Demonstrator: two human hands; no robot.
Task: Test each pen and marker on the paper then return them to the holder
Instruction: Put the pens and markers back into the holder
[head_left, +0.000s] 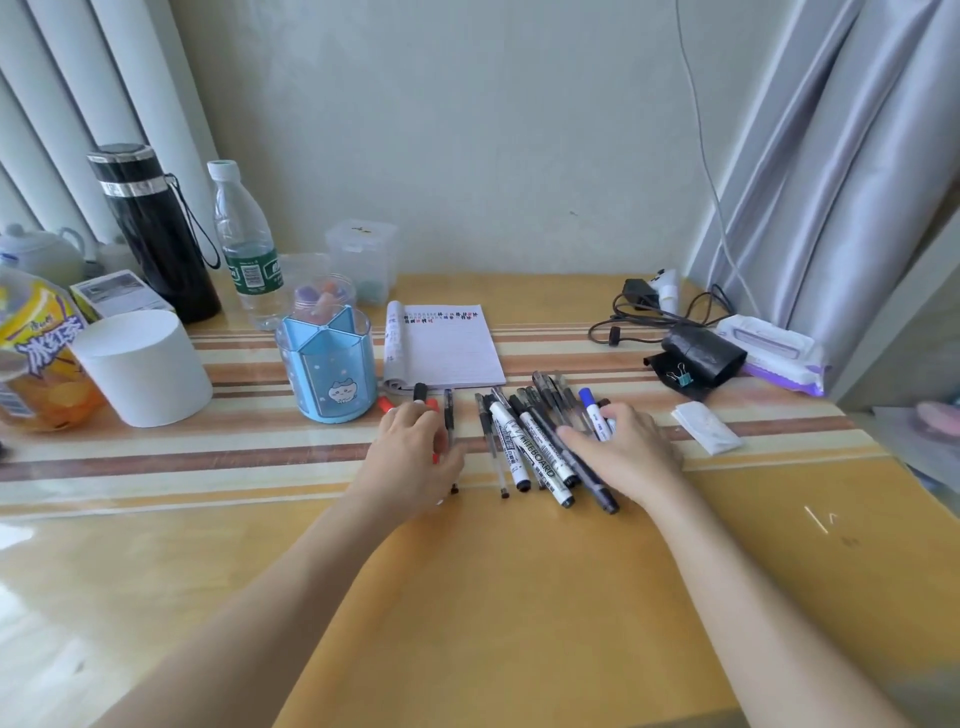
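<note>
Yellow striped tabletop (519, 597). Near far edge, centre: lined notepad (452, 348), scribbled along top. Just left of it: blue holder (327, 364), upright. Left hand (415, 452) in front of notepad, fingers bent over red marker (385, 404) and black pen (449, 415); grasp unclear. Right hand (626, 452) laid flat, fingers relaxed, gripping nothing, over right side of loose pen pile (540, 436) between hands. Blue-capped marker (592, 409) partly under right hand.
</note>
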